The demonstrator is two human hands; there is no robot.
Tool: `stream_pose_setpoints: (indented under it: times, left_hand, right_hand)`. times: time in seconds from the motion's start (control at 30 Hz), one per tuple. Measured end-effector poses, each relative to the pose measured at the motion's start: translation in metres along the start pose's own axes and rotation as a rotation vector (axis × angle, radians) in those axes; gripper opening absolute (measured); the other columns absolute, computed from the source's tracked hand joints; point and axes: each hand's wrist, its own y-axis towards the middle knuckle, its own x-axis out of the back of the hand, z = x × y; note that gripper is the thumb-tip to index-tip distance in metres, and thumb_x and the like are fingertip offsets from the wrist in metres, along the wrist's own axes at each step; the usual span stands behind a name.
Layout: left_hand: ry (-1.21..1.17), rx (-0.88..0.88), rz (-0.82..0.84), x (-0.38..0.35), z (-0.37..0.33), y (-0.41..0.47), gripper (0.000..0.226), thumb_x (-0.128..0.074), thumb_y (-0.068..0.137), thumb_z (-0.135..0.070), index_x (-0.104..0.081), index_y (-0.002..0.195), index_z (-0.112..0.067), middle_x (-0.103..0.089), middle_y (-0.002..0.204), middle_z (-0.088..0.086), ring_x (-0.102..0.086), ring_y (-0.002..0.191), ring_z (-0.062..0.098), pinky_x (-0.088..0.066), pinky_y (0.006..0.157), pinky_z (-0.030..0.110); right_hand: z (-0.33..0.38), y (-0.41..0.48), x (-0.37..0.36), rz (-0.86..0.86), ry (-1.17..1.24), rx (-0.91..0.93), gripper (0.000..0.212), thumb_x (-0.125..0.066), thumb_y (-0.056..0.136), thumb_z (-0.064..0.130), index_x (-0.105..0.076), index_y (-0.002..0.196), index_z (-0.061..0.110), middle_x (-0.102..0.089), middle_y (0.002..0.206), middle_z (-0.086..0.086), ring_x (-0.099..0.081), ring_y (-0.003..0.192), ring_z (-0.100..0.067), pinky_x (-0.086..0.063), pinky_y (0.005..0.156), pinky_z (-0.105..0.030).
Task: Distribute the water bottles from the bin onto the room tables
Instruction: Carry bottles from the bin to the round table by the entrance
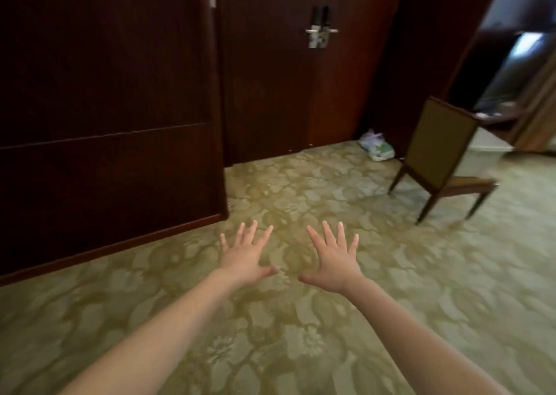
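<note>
Stretching forward side by side, the left hand (245,259) and the right hand (335,262) are both spread flat, palms down, fingers fanned wide, thumbs pointing at each other with a gap between; neither grips anything. Below them lies a green-and-beige flower-patterned carpet (270,334), which they do not seem to touch. Left of the hands rises a dark brown wooden wardrobe panel (105,93), and ahead stands a dark wooden door (285,93) with a silver lever handle (320,33). A crumpled white-and-green plastic bag (376,146) lies on the carpet by the door. Further right stands an olive-upholstered wooden chair (439,153), and just behind it the edge of a dark wooden table (493,119), whose load is too blurred to name. No water bottles and no bin show anywhere, so their direction cannot be told; the table lies well off to the right, on the right hand's side.
</note>
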Motion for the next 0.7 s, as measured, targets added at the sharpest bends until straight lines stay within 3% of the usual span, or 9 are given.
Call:
stream_pose_setpoints:
  times: [0.43, 0.7]
  left_hand:
    - [0.134, -0.539, 0.117, -0.025, -0.28, 0.151, 0.095, -0.05, 0.085, -0.07, 0.009, 0.154, -0.042, 0.019, 0.163, -0.002, 0.017, 0.15, 0.024, 0.007, 0.116, 0.064]
    - [0.156, -0.782, 0.132, -0.039, -0.45, 0.272, 0.094, -0.049, 0.086, -0.07, 0.01, 0.153, -0.042, 0.02, 0.163, -0.002, 0.017, 0.15, 0.024, 0.008, 0.116, 0.062]
  right_hand:
    - [-0.274, -0.043, 0.029, -0.063, 0.147, -0.563, 0.112, -0.067, 0.077, 0.064, 0.007, 0.157, 0.037, 0.02, 0.165, -0.006, 0.03, 0.146, -0.037, 0.017, 0.115, -0.064]
    - [-0.428, -0.008, 0.053, -0.096, 0.175, -0.79, 0.111, -0.066, 0.078, 0.063, 0.008, 0.157, 0.037, 0.02, 0.165, -0.007, 0.03, 0.146, -0.038, 0.02, 0.113, -0.064]
